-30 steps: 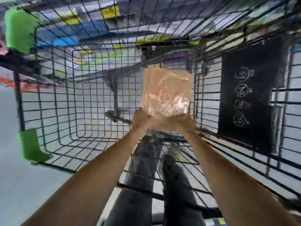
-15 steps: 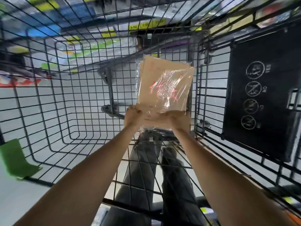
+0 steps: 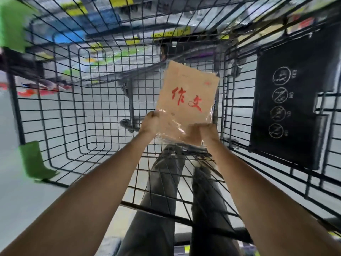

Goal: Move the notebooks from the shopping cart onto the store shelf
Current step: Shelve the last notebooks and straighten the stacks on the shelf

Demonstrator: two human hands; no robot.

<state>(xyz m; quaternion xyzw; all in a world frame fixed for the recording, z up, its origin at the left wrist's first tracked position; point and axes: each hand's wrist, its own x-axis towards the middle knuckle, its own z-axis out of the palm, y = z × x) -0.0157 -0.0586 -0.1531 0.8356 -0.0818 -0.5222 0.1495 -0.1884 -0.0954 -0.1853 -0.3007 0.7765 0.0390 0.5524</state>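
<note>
Black pictogram panel at right, green plastic piece at left, pale floor beneath.

In the shopping cart, near its right wall, you have the notebook pack upright and leaning slightly right. Your left hand grips the pack's lower left corner and your right hand its lower right. The sign panel sits on the cart's right wall, right of the pack. Your legs show through the cart's near end. The store shelves lie beyond its far end, blurred.
</note>
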